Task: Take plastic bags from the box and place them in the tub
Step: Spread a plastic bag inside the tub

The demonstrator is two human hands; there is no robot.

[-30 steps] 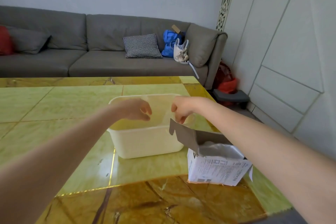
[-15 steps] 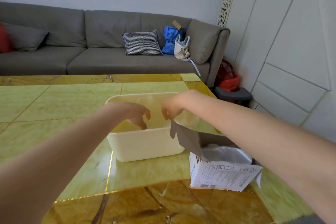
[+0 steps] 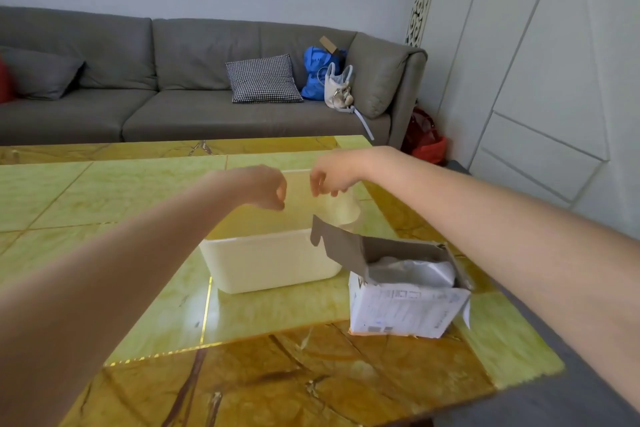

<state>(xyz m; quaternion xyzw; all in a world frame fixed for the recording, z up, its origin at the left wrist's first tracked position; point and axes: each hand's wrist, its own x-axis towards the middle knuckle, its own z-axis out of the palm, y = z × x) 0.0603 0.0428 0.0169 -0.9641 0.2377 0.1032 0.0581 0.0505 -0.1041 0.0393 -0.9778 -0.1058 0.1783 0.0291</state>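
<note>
A cream plastic tub (image 3: pixel 270 263) stands on the table. Right of it is an open cardboard box (image 3: pixel 405 312) with its flap up and crumpled clear plastic bags (image 3: pixel 412 270) inside. Both my hands hover above the tub. My left hand (image 3: pixel 266 187) and my right hand (image 3: pixel 329 180) have curled fingers and pinch the top edge of a thin, clear plastic bag (image 3: pixel 343 208). It stretches between them and hangs down over the tub's far right corner. The bag is nearly see-through and its outline is faint.
The table (image 3: pixel 277 374) has a glossy green and amber stone top; its right edge runs just beyond the box. A grey sofa (image 3: pixel 173 107) with cushions and bags stands behind, and white wall panels (image 3: pixel 536 80) are on the right.
Both hands dipped toward the tub half a second ago and have since risen above it. The clear bag still hangs between them. The view has shifted slightly.
</note>
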